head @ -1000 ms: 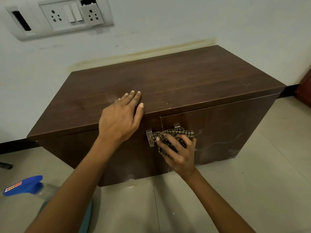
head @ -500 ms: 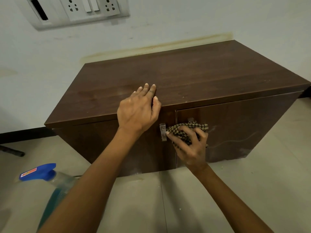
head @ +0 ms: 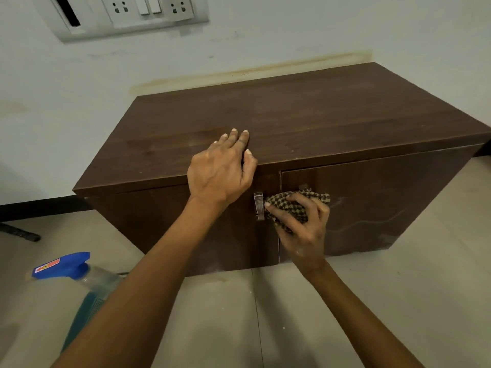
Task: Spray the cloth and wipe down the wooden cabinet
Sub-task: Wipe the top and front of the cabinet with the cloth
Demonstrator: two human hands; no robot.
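Since a second ago both of my hands have kept their places on the cabinet (head: 305, 123); only my head has shifted, so the whole scene sits further right and the spray bottle shows more fully.

My right hand (head: 300, 227) is curled closed around the bunched checked cloth (head: 288, 203), pressing it against the right door (head: 372, 203) just beside the metal handle (head: 258, 205). Much of the cloth is hidden under my fingers (head: 284, 216) and palm. A second handle peeks out above the cloth, mostly covered. My left hand (head: 220, 173) lies flat and open, holding nothing: fingers on the top panel, thumb hooked over its near edge.

I count two doors, two handles, one cloth, one bottle. The left door (head: 159, 221) is partly blocked by my left forearm. Pale streaks mark the right door to the right of the cloth.

On the floor (head: 345, 301) at near left stands the spray bottle (head: 87, 285), with a blue trigger head and blue liquid; my left arm covers its right side, and its base is hard to make out. A dark object lies at the far left edge, cut off. On the wall (head: 292, 30) the socket panel (head: 127, 14) is cropped by the top edge. The cabinet's right end runs out of frame. Its back meets the wall; the floor in front is open.
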